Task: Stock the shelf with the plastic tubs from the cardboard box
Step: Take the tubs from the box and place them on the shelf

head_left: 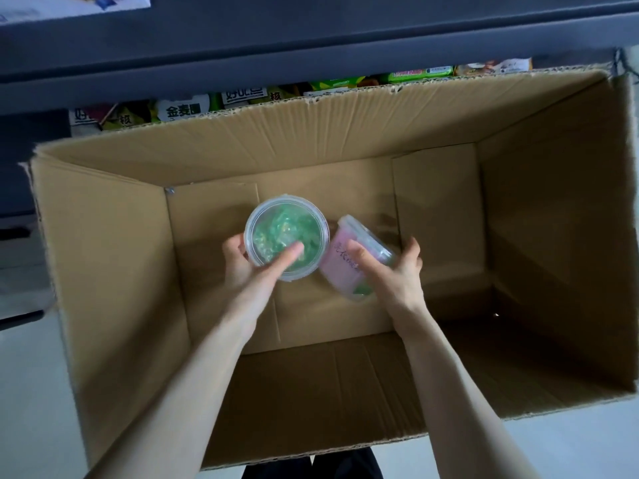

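Note:
Both my arms reach down into a large open cardboard box (pixel 103 257). My left hand (pixel 254 267) grips a clear round tub with green contents (pixel 280 226), lid facing up, thumb across the lid. My right hand (pixel 390 271) holds a second clear tub with a pink label (pixel 345 271), tilted on its side with its lid toward the upper right. The two tubs touch each other near the middle of the box. No other tubs show on the box floor.
A dark grey shelf edge (pixel 311 74) runs across the top, just beyond the box's far wall. Packaged snacks with green and yellow wrappers (pixel 242 98) sit on a lower shelf behind the box. Pale floor (pixel 24 392) lies to the left and right.

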A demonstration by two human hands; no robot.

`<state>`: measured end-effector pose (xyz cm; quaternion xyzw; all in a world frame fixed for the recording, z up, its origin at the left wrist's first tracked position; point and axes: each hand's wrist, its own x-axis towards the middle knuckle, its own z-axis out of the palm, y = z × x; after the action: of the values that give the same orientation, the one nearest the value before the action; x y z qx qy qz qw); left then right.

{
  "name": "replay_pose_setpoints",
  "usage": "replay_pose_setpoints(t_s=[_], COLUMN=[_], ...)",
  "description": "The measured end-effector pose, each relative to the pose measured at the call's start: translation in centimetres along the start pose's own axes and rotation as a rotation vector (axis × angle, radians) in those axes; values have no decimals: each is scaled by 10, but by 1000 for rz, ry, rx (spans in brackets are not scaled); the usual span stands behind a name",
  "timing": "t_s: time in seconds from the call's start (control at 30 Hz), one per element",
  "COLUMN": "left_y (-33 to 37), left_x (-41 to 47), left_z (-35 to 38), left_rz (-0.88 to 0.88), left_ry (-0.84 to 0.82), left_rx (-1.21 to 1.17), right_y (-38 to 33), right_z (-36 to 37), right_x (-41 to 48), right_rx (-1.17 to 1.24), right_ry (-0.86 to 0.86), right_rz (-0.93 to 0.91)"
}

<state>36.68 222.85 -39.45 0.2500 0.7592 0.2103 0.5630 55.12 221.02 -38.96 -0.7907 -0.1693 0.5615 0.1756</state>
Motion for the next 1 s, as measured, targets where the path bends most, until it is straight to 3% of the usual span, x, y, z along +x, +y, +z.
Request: replay_pose_setpoints(t_s=[0.17, 0.37, 0.63, 0.8, 1.0], left_y=[-15, -14, -12, -10, 2], left_x=[4, 12, 15, 17, 8], left_z=[5, 5, -1, 0, -4], left_rz=[149, 276, 487, 469, 397], left_ry=[-165, -15, 26, -101, -59], left_rx=[55, 259, 527, 417, 369], right_y=[11, 3, 6, 14, 11], right_z=[-6, -8, -12, -3, -15], right_x=[8, 6, 2, 3, -9], right_rx=[171, 151, 157, 243, 254], right_ry=[-71, -18, -5, 14, -30], right_rz=[33, -31, -75, -104, -139])
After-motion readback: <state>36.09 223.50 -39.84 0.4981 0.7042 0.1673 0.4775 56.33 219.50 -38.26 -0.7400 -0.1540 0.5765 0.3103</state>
